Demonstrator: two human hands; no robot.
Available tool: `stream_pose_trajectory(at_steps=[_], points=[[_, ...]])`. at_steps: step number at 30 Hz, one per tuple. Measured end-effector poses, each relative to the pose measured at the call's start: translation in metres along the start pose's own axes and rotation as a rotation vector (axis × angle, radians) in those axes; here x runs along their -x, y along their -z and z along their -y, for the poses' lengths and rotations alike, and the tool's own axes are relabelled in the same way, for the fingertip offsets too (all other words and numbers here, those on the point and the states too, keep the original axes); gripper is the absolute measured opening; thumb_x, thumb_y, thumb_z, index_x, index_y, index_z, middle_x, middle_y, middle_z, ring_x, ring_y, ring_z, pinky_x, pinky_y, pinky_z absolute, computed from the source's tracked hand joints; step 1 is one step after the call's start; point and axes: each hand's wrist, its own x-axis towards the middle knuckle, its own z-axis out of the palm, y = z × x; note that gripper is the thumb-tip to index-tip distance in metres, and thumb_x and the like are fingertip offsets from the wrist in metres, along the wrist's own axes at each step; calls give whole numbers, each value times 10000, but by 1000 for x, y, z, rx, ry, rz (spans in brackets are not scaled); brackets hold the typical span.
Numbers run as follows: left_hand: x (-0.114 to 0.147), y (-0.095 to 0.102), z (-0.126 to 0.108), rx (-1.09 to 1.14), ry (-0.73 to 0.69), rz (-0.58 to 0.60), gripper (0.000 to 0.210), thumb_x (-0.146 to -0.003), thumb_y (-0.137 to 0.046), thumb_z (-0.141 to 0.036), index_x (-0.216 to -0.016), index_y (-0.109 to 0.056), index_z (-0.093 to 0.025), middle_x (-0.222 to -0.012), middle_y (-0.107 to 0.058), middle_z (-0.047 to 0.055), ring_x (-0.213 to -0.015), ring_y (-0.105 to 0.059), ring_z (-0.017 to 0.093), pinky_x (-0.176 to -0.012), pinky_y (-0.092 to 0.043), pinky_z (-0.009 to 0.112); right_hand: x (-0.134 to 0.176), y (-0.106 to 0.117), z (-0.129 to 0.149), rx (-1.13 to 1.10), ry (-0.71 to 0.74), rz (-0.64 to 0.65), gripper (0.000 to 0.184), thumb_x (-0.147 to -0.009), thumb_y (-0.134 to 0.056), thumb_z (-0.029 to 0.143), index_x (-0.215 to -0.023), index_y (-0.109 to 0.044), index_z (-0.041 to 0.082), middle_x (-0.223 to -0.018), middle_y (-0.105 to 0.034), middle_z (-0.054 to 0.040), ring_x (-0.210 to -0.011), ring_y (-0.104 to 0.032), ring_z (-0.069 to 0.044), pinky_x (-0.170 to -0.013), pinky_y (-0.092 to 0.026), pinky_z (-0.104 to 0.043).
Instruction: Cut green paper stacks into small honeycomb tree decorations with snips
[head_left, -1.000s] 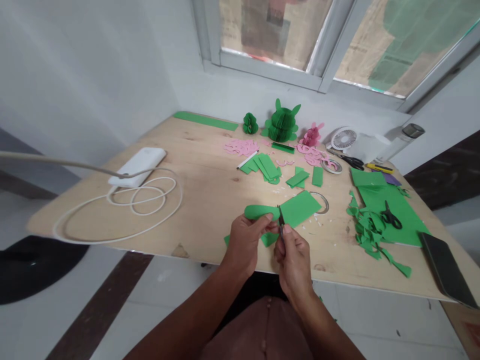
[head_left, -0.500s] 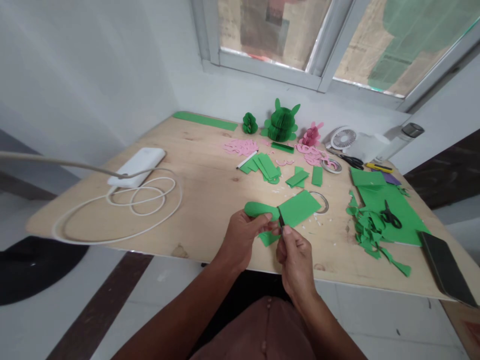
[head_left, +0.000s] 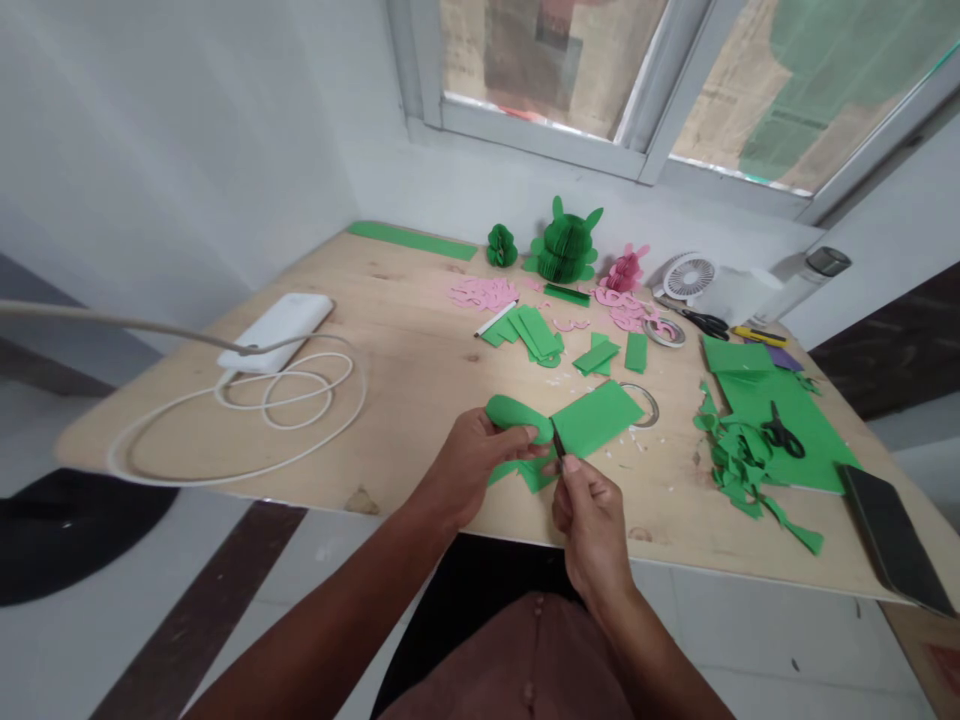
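My left hand (head_left: 469, 465) pinches a green paper piece (head_left: 511, 410) with a rounded end, the thumb lying on top. Against the right end of that piece are the dark blades of a pair of scissors (head_left: 556, 437). My right hand (head_left: 596, 515) is closed around their handles, which its fingers hide. Just beyond the blades, a green paper rectangle (head_left: 600, 416) slants to the right, partly over a tape ring (head_left: 649, 405). More green paper (head_left: 534, 473) shows below my left fingers.
Green cut strips (head_left: 534, 332), pink scraps (head_left: 484, 293) and paper honeycomb figures (head_left: 566, 248) are farther back. At right are green scraps (head_left: 739, 455), black-handled scissors (head_left: 782, 432) and a phone (head_left: 892, 540). A white power bank (head_left: 277, 330) with a looped cable is at left.
My left hand and its paper piece have shifted slightly left. The scissors' blades have tilted a little further left at the paper's edge, and more green paper shows below my left hand.
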Motion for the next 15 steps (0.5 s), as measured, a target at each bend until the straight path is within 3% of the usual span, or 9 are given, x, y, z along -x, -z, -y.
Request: stream_pose_trajectory(at_steps=[8, 15], points=[[-2, 7, -8, -93, -7, 42, 105, -592, -775, -233, -645, -715, -164, -670, -701, 24, -633, -650, 160, -714, -541, 310, 1, 0, 0, 18, -11, -17, 411, -756, -640, 557, -688, -610, 153, -434, -254, 113, -412, -164, -60, -407, -116, -228], [-1, 8, -4, -75, 10, -9, 141, -601, -773, -271, -654, -709, -157, -681, -696, 30, -642, -637, 156, -711, -530, 303, -2, 0, 7, -89, -53, -9, 427, -759, -639, 565, -763, -638, 139, -449, -285, 108, -415, -174, -59, -391, -112, -218]])
